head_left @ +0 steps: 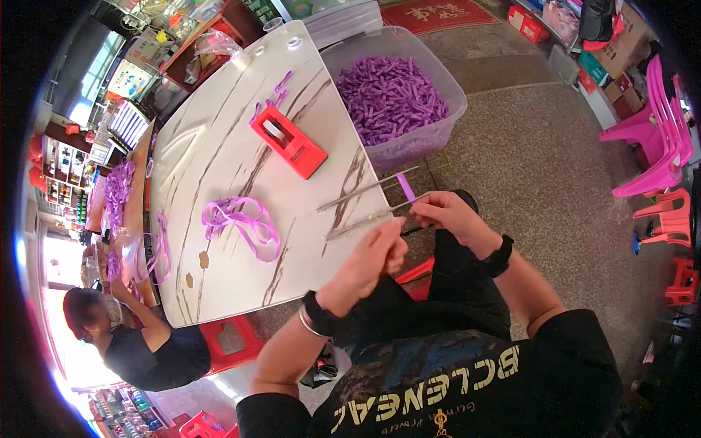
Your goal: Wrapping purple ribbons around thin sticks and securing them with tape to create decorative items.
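Two thin metal rods [358, 196] stick out over the right edge of the marble-patterned table [307, 248]. A short strip of purple ribbon [405, 187] spans the gap between them near their right ends. My right hand [447, 213] pinches at the lower end of this strip, beside the nearer rod. Just left of it, my left hand [376, 255] is closed with its fingertips close to the nearer rod; whatever it may hold is hidden. Further left on the tabletop lies a loose tangle of purple ribbon [244, 223]. A red tape dispenser [292, 142] sits beyond the rods.
Beyond the table's right edge stands a clear plastic bin [449, 109] full of folded purple ribbon pieces. Purple scraps [280, 91] lie behind the dispenser. A person [139, 328] sits at the left by another purple ribbon pile [118, 193]. Pink chairs [661, 135] are stacked far right.
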### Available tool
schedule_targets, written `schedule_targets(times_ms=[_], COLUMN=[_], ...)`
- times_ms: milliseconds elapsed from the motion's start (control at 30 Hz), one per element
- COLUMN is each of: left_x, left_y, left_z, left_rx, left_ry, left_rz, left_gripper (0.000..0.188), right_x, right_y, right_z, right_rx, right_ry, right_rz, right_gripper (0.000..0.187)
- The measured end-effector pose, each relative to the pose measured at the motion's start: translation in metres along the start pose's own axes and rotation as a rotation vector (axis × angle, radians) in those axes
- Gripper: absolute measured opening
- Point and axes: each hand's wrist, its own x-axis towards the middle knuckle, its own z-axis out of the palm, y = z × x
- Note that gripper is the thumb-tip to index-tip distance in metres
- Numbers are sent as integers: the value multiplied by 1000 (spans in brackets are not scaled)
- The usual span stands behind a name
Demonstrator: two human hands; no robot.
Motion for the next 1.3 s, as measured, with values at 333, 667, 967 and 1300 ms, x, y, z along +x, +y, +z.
schedule_targets(times_ms=[333,667,967,1300], left_x=[23,28,32,29], left_y=[-14,-12,-18,-17], left_z=[-2,-10,-14,-14], left_rx=[-675,-771,-752,-735], left_ry=[-320,-493,-606,-625], left_rz=[-35,-13,12,26], left_gripper=[18,16,3,5], right_x=[2,-6,73,178], right_y=[-4,-48,-139,-130], right_z=[-1,-5,38,111], right_rx=[-15,-323,-745,-775], right_ry=[1,-29,-132,-180], right_rz=[53,173,-468,-226], right_gripper=[20,25,26,33])
